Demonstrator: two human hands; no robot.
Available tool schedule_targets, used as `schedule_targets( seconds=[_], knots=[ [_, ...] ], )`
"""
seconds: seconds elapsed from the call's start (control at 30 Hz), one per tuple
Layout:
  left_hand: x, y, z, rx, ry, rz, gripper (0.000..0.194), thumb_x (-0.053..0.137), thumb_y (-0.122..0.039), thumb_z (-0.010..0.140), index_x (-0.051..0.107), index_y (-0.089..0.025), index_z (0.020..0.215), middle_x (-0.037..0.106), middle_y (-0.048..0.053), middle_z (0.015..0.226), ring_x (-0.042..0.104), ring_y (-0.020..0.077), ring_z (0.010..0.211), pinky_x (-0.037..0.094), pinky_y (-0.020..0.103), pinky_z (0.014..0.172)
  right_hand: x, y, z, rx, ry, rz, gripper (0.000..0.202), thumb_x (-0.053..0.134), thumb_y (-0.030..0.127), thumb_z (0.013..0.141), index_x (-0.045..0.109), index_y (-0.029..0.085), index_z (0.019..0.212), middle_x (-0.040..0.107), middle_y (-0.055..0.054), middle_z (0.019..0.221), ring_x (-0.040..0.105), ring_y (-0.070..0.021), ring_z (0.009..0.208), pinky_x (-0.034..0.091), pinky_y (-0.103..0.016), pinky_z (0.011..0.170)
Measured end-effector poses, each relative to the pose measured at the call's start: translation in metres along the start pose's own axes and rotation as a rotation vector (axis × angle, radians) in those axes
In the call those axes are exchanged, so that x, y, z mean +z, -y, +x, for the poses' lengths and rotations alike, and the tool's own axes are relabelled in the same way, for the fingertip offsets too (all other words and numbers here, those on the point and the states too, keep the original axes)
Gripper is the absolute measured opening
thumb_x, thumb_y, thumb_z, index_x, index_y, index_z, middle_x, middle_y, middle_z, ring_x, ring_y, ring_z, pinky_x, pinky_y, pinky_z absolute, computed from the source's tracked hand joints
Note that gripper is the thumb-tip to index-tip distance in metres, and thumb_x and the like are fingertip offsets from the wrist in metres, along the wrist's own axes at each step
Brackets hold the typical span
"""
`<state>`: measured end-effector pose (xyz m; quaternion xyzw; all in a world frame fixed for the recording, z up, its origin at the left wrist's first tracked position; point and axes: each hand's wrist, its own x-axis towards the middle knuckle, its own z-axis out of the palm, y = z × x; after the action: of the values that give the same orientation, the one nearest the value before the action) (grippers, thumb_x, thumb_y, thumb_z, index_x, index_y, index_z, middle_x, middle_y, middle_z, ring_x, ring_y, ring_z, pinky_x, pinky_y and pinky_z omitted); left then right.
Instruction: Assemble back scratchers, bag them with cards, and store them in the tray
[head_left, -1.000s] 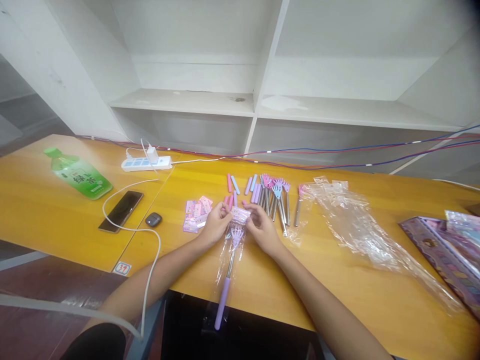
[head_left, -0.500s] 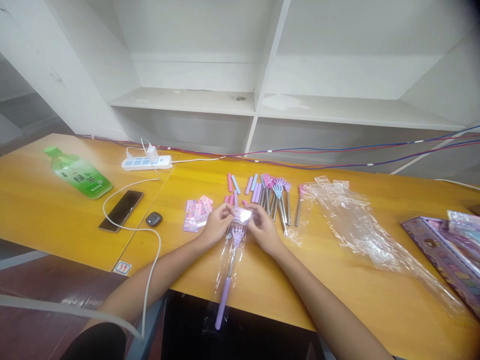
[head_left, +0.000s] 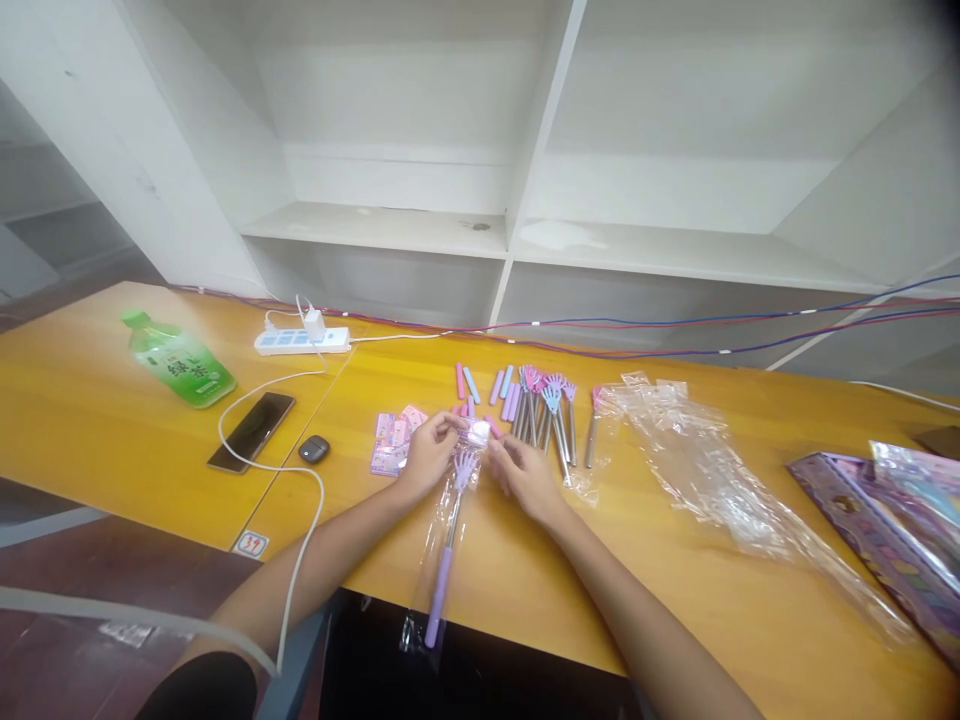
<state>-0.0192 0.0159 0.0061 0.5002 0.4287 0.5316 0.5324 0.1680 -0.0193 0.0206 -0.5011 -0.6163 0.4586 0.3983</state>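
Note:
A purple back scratcher [head_left: 439, 585] with a hand-shaped head and a metal shaft lies inside a clear plastic bag [head_left: 424, 570], its handle reaching past the table's front edge. At the bag's top is a small printed card [head_left: 475, 432], shiny under the plastic. My left hand [head_left: 431, 455] is closed in a pinch on the bag at the card's left edge. My right hand [head_left: 525, 475] is just right of the card, fingers bent and seemingly apart from the bag. Left of my left hand lie pink and purple cards [head_left: 388, 450].
Several unbagged back scratchers [head_left: 551, 400] and coloured handle sleeves [head_left: 499, 388] lie beyond my hands. Empty clear bags [head_left: 697, 460] spread to the right, beside a purple printed box [head_left: 840, 500]. Leftward are a bottle [head_left: 184, 365], phone [head_left: 251, 432], black case [head_left: 314, 449], power strip [head_left: 300, 340] and white cable [head_left: 319, 520].
My right hand has drawn slightly down and away from the card. My left hand keeps its pinch, and the bagged back scratcher has shifted a little left. The camera view has tilted slightly.

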Motion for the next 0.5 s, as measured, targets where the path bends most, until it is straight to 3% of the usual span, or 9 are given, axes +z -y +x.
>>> schedule_targets(
  seconds=[0.1, 0.17, 0.33, 0.5],
  knots=[
    [-0.001, -0.004, 0.001, 0.032, -0.035, 0.011, 0.013, 0.068, -0.031, 0.089, 0.073, -0.019, 0.092, 0.076, 0.007, 0.1, 0.071, 0.0195, 0.092, 0.054, 0.029, 0.079, 0.006, 0.001, -0.004, 0.062, 0.302, -0.004, 0.051, 0.058, 0.07, 0.095, 0.06, 0.022, 0.078, 0.066, 0.001, 0.061, 0.052, -0.013, 0.04, 0.039, -0.027, 0.043],
    [-0.002, -0.008, 0.002, 0.064, -0.07, 0.014, 0.015, 0.067, -0.03, 0.09, 0.075, -0.019, 0.095, 0.077, 0.008, 0.104, 0.072, 0.0215, 0.1, 0.056, 0.033, 0.087, 0.011, 0.001, -0.006, 0.073, 0.398, -0.048, 0.048, 0.067, 0.068, 0.09, 0.065, 0.02, 0.082, 0.071, -0.001, 0.067, 0.054, -0.0128, 0.043, 0.041, -0.026, 0.045],
    [-0.008, -0.007, 0.006, 0.117, -0.144, 0.042, 0.02, 0.065, -0.031, 0.093, 0.077, -0.019, 0.104, 0.076, 0.01, 0.115, 0.071, 0.0226, 0.108, 0.056, 0.036, 0.095, 0.022, 0.001, -0.01, -0.001, 0.402, -0.126, 0.043, 0.073, 0.061, 0.088, 0.066, 0.02, 0.076, 0.068, -0.001, 0.065, 0.059, -0.0155, 0.056, 0.043, -0.027, 0.053],
    [-0.011, 0.004, 0.011, 0.117, -0.14, 0.04, 0.024, 0.059, -0.029, 0.095, 0.075, -0.02, 0.11, 0.075, 0.008, 0.12, 0.07, 0.0219, 0.11, 0.055, 0.035, 0.097, 0.025, -0.003, -0.008, 0.064, 0.429, 0.034, 0.043, 0.071, 0.061, 0.088, 0.064, 0.019, 0.081, 0.062, 0.002, 0.064, 0.057, -0.0145, 0.056, 0.044, -0.027, 0.055]
  ],
)
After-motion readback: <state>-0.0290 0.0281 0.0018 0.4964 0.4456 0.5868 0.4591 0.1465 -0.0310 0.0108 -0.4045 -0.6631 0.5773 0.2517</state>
